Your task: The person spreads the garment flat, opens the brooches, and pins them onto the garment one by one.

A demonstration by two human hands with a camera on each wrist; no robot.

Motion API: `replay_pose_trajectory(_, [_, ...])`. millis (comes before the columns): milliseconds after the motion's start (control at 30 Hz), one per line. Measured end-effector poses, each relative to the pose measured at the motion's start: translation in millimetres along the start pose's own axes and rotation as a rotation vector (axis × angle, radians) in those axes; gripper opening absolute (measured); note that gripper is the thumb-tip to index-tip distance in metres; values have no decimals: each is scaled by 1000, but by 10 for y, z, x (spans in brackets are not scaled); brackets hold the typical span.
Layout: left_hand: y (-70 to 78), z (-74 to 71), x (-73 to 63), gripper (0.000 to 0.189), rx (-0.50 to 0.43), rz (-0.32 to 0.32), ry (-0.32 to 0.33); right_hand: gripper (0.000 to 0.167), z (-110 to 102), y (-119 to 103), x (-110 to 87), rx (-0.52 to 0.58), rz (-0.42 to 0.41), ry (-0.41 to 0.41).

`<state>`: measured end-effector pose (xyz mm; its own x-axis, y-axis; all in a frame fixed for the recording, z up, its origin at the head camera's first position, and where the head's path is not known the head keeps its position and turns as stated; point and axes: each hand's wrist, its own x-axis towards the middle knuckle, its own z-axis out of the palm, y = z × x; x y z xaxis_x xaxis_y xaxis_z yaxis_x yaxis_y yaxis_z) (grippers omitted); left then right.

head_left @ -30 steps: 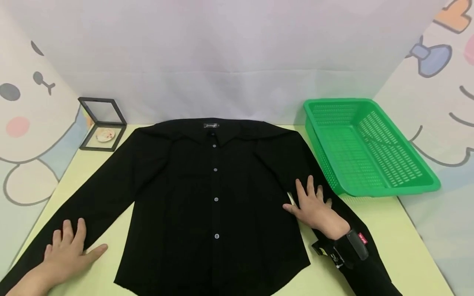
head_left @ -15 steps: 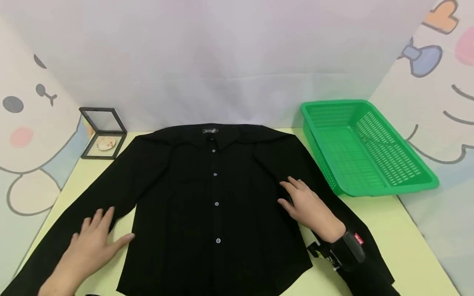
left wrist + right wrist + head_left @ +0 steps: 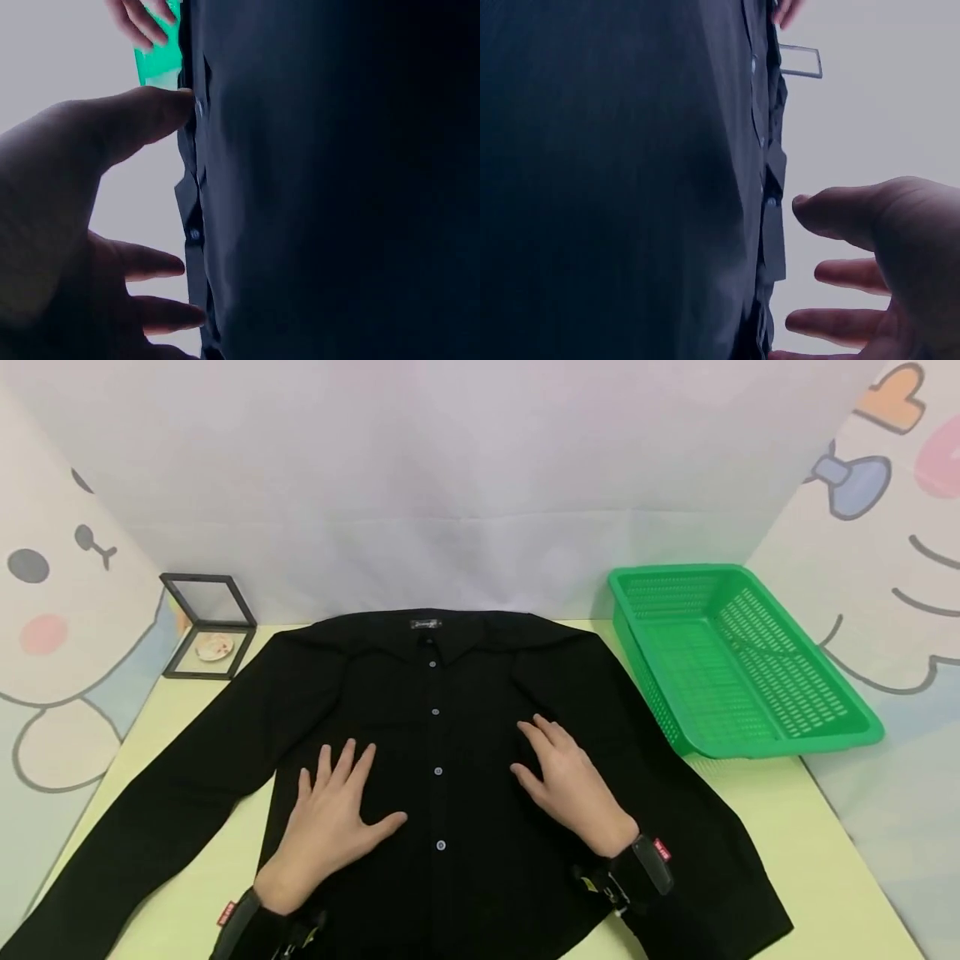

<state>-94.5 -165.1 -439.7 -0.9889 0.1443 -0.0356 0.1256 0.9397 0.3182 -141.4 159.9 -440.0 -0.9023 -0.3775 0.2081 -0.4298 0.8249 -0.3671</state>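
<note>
A black button-up shirt lies spread face up, its collar at the back and light buttons running down the middle. My left hand is over the left half of its front, fingers spread and thumb towards the buttons. Over the right half is my right hand, its fingers relaxed and the thumb apart. Neither hand holds anything. In the right wrist view a gap shows between the right thumb and the cloth. Whether the left fingertips touch the shirt I cannot tell. The shirt's front hem is partly hidden by the left forearm and the frame edge.
A green plastic basket stands at the right, beside the shirt's sleeve. At the back left stands an open black-framed display case with a small round item in it. White curtain-like walls border the pale yellow table.
Both hands have moved inward from the sleeves to over the shirt's front, the left one farther. The right sleeve now lies against the shirt's side, covering the gap there.
</note>
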Motion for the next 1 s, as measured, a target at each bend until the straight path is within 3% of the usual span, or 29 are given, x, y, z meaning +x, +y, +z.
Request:
replay_pose_trajectory(233, [291, -2, 58, 107, 52, 8, 75, 75, 66, -235, 6, -29, 35, 23])
replay_pose_trajectory(433, [385, -90, 27, 115, 83, -9, 115, 89, 0, -357, -61, -60, 50, 85])
replay_pose_trajectory(767, [388, -134, -23, 120, 72, -54, 89, 101, -16, -403, -66, -49, 68, 54])
replay_pose_trajectory(1000, [181, -154, 33, 121, 75, -82, 62, 99, -6, -440, -13, -37, 72, 18])
